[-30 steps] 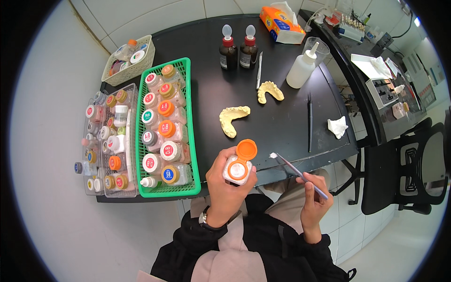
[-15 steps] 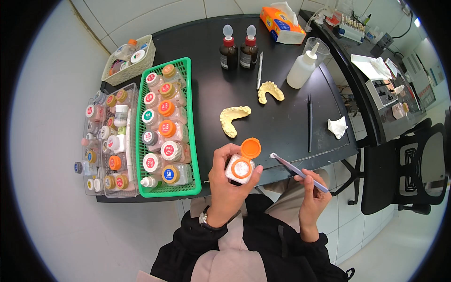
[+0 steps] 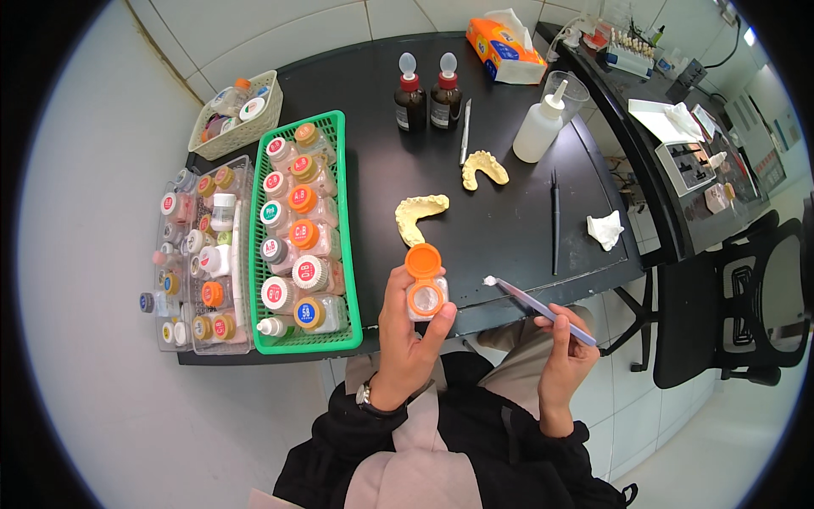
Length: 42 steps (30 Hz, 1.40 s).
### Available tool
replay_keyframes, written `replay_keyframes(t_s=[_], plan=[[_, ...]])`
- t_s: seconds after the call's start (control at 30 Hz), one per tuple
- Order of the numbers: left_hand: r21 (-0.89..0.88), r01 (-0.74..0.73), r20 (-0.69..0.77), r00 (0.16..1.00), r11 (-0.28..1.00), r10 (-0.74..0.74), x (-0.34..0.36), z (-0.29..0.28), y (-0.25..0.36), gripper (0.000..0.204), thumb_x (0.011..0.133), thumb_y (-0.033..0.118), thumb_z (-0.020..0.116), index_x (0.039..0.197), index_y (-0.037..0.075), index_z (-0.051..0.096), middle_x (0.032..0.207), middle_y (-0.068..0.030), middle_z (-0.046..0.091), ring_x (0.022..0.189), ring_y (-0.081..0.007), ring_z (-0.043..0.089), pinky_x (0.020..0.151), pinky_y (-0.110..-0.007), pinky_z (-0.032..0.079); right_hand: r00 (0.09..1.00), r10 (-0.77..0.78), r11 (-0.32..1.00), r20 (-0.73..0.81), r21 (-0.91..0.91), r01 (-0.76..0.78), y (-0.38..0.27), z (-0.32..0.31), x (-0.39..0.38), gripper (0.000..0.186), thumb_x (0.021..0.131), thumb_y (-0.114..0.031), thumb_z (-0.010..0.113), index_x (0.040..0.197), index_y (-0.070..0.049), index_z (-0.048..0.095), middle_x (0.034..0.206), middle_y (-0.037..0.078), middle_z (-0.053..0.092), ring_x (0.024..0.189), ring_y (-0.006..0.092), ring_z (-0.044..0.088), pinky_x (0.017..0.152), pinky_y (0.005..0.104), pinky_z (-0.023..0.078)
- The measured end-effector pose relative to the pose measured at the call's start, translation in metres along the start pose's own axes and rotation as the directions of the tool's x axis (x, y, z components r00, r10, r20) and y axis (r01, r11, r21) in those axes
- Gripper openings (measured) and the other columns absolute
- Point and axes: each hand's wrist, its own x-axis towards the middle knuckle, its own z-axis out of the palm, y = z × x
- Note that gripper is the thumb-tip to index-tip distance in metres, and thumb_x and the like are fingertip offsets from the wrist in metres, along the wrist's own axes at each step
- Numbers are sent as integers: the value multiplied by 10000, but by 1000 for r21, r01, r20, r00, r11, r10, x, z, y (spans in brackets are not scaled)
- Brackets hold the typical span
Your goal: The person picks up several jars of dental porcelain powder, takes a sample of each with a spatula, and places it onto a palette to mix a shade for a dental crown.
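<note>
My left hand (image 3: 405, 343) grips a small clear jar (image 3: 415, 313) at the table's front edge, fingers on one side and thumb on the other. Its orange flip lid (image 3: 422, 261) is up, and the round mouth faces me. To the right, my right hand (image 3: 565, 349) pinches a lilac spatula (image 3: 534, 304) by its handle. A small whitish lump (image 3: 490, 281) sits on the spatula's tip, apart from the jar. Beyond the jar lie two pale yellow dental casts: a nearer one (image 3: 413, 214) and a farther one (image 3: 484, 159).
A green basket (image 3: 354, 338) of capped jars stands left, beside clear trays (image 3: 246, 346) of more jars. Two brown dropper bottles (image 3: 410, 106), a white squeeze bottle (image 3: 537, 136) and a tissue pack (image 3: 509, 59) are at the back. A black-handled tool (image 3: 555, 225) and crumpled tissue (image 3: 604, 230) lie right.
The jar has shifted slightly left and turned in my left hand, its lid now leaning further left. My right hand and the spatula are nearly where they were. The view has shifted slightly.
</note>
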Motion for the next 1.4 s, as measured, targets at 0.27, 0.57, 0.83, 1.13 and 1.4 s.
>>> replay_keyframes(t_s=[0.27,0.57,0.83,1.13,1.4], plan=[[-47,18,36,999,999,-16,-9,2,10,434,898,137,632,1262,27,424,1189,-96,520,1010,-141,517,891,-289,426,999,34,999,-3,40,-34,1,5,2,253,973,-164,597,1067,61,664,842,110,711,805,113,632,741,223,454],[-190,8,8,1000,982,-7,-23,-2,7,623,838,259,769,1292,19,417,1184,-100,550,962,-150,553,849,-274,451,999,45,998,-3,48,-45,4,1,4,246,975,-157,590,1062,60,666,838,110,710,798,111,632,732,218,455],[-267,-44,40,998,963,57,-26,-3,6,566,861,363,717,1276,120,417,1139,-170,550,892,-200,627,594,-275,588,998,67,997,-3,38,-67,1,3,3,249,975,-159,587,1056,62,668,829,112,714,793,109,631,727,219,457],[-224,-153,9,987,963,159,-35,-12,15,440,893,416,642,1204,134,506,1067,-201,586,779,-214,663,519,-260,577,998,54,998,28,28,-55,3,2,7,248,974,-161,588,1063,57,667,835,117,716,771,109,621,729,220,461],[-96,-337,-383,881,937,278,-31,-71,68,454,925,403,623,1238,118,459,1124,-184,564,907,-245,618,685,-329,578,998,-28,999,-50,-28,26,4,0,5,262,985,-180,561,1036,55,663,800,89,693,766,108,595,733,240,444]])
